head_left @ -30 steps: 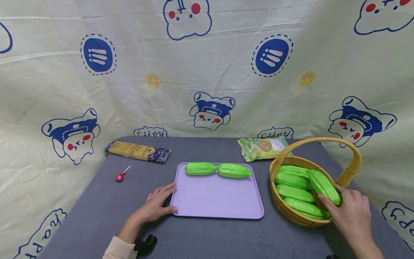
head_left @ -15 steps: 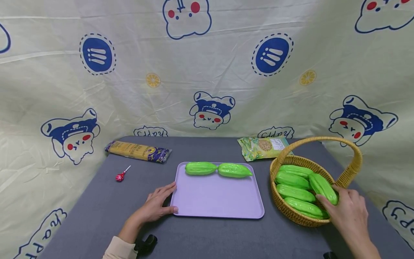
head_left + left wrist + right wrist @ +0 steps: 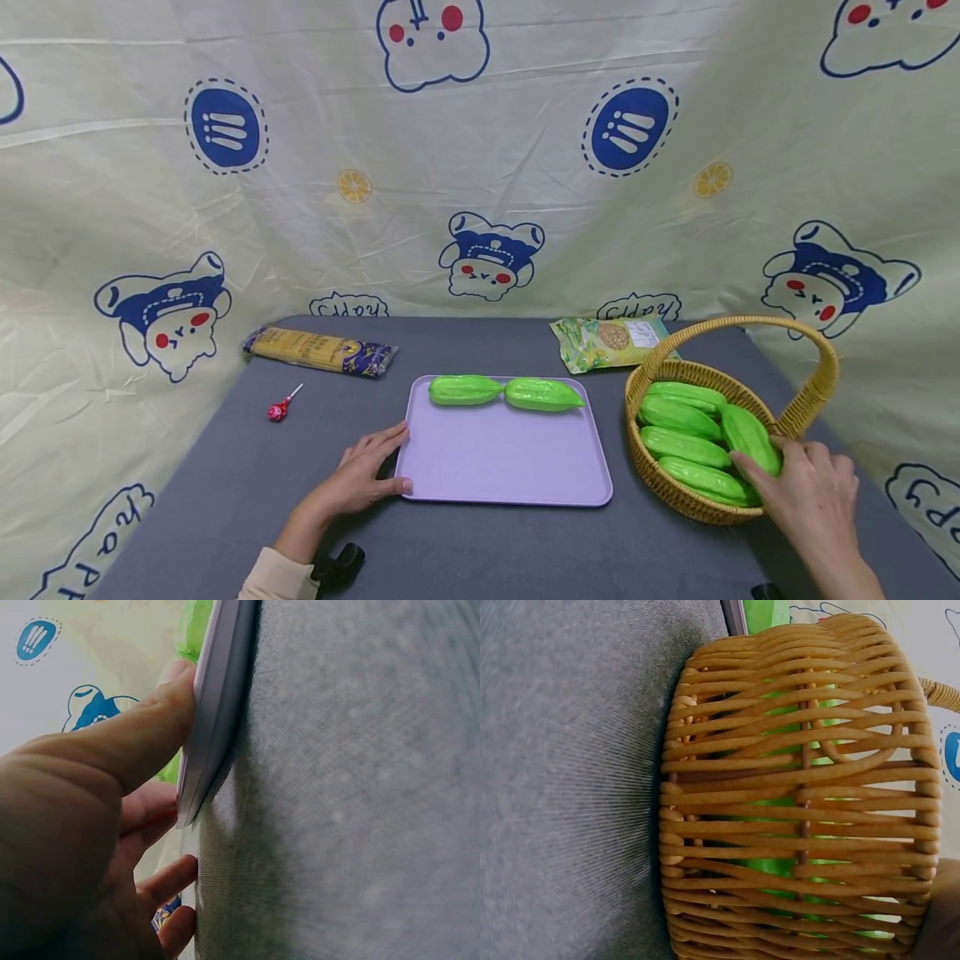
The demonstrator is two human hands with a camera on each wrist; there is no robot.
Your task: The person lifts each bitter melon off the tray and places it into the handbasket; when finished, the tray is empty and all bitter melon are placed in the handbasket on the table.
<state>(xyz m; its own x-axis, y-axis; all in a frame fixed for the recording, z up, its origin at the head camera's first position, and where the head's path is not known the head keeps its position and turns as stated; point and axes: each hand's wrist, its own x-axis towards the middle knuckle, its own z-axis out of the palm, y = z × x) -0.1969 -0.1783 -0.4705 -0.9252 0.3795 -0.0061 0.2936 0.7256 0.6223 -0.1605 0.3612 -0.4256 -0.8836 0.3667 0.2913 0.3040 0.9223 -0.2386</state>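
Note:
A light purple tray [image 3: 502,467] lies mid-table, two green ridged gourds [image 3: 543,395] end to end along its far side. My left hand [image 3: 362,471] rests at the tray's left edge, fingers extended; in the left wrist view its thumb [image 3: 161,720] touches the rim. On the right stands a wicker basket [image 3: 675,498] holding several more such gourds [image 3: 684,447]. Reaching over its right rim, my right hand [image 3: 813,487] holds the near end of one gourd [image 3: 750,437] that lies slanted across the others' ends. Woven basket wall [image 3: 802,795] hides the fingers in the right wrist view.
The basket's tall arched handle [image 3: 750,322] rises just beyond my right hand. Behind it lies a green food packet [image 3: 611,344]. A yellow and purple packet [image 3: 318,350] and a red lollipop [image 3: 278,410] lie at the left. A patterned cloth [image 3: 487,167] hangs behind the table.
My right hand has lowered the slanted gourd a little, leftward and deeper into the basket, and then almost stopped. The left hand and the tray have stayed put.

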